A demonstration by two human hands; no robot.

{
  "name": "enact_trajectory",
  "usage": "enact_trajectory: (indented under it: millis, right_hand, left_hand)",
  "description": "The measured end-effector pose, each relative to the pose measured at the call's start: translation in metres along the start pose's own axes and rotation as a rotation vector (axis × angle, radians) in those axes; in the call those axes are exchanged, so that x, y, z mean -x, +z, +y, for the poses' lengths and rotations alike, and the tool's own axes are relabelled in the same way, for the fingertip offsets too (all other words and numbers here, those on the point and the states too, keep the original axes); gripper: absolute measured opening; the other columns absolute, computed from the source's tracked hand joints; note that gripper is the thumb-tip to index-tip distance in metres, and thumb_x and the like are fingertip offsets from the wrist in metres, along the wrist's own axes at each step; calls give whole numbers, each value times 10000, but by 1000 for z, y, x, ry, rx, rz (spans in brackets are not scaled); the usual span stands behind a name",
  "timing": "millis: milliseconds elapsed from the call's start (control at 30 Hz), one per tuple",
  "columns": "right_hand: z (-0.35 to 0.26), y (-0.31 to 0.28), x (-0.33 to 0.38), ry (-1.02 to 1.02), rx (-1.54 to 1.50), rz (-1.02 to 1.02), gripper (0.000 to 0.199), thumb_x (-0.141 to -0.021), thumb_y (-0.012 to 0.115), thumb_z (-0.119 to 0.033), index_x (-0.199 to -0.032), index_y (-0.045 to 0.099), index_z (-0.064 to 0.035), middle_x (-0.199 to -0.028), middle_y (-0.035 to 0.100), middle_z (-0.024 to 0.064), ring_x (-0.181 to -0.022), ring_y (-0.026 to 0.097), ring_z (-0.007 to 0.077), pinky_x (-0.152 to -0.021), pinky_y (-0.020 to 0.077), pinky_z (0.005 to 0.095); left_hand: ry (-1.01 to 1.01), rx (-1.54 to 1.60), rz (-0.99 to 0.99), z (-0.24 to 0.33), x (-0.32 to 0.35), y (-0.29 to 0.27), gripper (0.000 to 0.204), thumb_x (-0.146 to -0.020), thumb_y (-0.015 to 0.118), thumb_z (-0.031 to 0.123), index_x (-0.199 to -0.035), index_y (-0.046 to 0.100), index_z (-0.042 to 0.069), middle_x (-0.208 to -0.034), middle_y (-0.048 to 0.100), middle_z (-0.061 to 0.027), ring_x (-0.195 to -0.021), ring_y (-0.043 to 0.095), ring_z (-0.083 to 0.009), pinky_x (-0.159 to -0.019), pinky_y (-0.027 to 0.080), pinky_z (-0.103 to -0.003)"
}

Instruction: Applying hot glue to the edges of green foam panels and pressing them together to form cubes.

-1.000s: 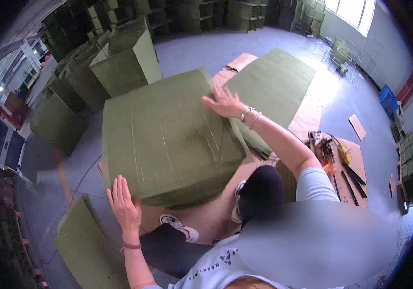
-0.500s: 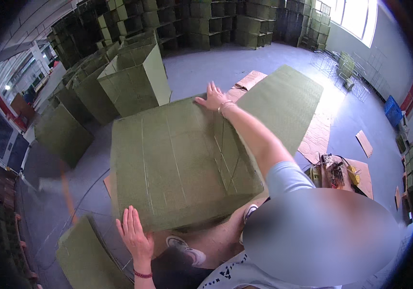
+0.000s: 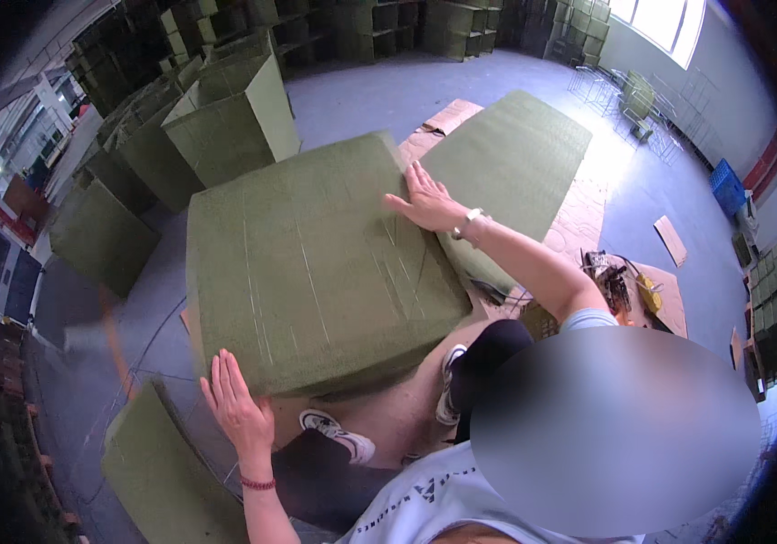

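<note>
both hands flat, fingers spread: left hand [image 3: 239,408], right hand [image 3: 427,201] on green panel [image 3: 316,263]; green boxes [image 3: 225,118] behind.

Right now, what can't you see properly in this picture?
- Head view: underside of the big square olive-green felt-covered block, hidden by its own top.
- Left hand lies flat at its near corner; fingers open, nothing gripped.
- Right hand presses the far edge; the palm is hidden.
- Cluttered tools on brown cardboard: too small to name.
- Dark green stacked boxes: bent and cut off by the rim.
</note>
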State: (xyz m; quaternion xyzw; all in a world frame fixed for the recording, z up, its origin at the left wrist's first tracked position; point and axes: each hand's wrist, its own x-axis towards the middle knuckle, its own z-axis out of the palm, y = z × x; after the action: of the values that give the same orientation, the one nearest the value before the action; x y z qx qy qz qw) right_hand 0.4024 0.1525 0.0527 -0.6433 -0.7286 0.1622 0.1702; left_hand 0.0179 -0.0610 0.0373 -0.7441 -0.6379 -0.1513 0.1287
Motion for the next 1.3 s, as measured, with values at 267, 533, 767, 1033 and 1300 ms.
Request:
enact_trajectory:
  millis: [267,533,767,1033,1300]
  right_hand:
    - [-25,20,159,-76,-283,164,825,-907,400,-499,-1367,115,124,-1448,104,298,-1370,118,345,-1114,129,364]
    - [-20,22,87,10,-810,249,581,-931,413,-419,-1285,414,42,-1331,438,206,-1268,382,287,-1028,301,334]
    - [33,-17,39,-25,-208,359,694,-926,293,-536,-1376,304,-9,-1436,269,196,-1356,211,286,-1107,170,377]
    - [22,-12,45,34,-158,5,785,-896,296,-599,-1394,227,4,-1458,179,223,-1369,164,295,-1111,148,407]
    - [13,8,104,-474,101,363,770,-876,370,-592,-1390,260,-29,-1448,252,167,-1351,226,267,-1114,141,437]
  left_hand:
    - [37,29,49,-3,11,-4,656,-816,513,269,-1369,299,-11,-1408,351,-128,-1305,320,-277,-1098,181,-464]
    - [0,1,115,-3,-25,19,664,-778,620,196,-1341,343,-21,-1362,409,-156,-1263,383,-278,-1071,260,-441]
    - [13,2,76,57,-29,16,629,-811,611,213,-1316,350,-57,-1351,403,-194,-1250,389,-294,-1066,270,-425]
    - [0,-64,78,59,-29,17,589,-847,564,187,-1343,326,-26,-1379,376,-170,-1278,361,-283,-1066,276,-418]
    - [136,-168,135,35,-26,18,447,-873,527,125,-1299,430,29,-1321,469,-106,-1225,438,-247,-1031,350,-392]
